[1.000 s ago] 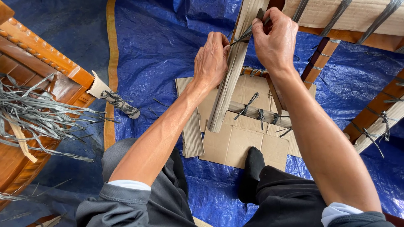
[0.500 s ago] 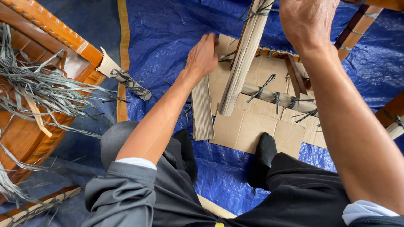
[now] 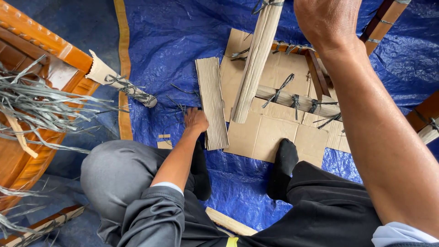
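My left hand (image 3: 195,120) is down on the blue tarp (image 3: 173,41), fingers curled against the left edge of a loose corrugated cardboard strip (image 3: 212,103), among thin grey strands (image 3: 176,103). Whether it grips anything is hidden. My right hand (image 3: 327,20) is raised at the top edge, to the right of a cardboard-wrapped wooden leg (image 3: 256,59) tied with grey strapping. Its fingers are out of frame. Flat cardboard sheets (image 3: 270,135) lie under the leg and a wooden rail (image 3: 297,101) bound with grey ties.
A varnished wooden furniture piece (image 3: 41,50) with a bundle of grey straps (image 3: 41,110) stands at the left, one wrapped end (image 3: 119,82) sticking out. My socked feet (image 3: 283,160) rest on the tarp and cardboard. More wooden parts (image 3: 425,119) lie at the right.
My left hand let go of the wrapped leg's top and dropped to the tarp beside the cardboard strip. My right hand stayed up near the top. The view tilted downward.
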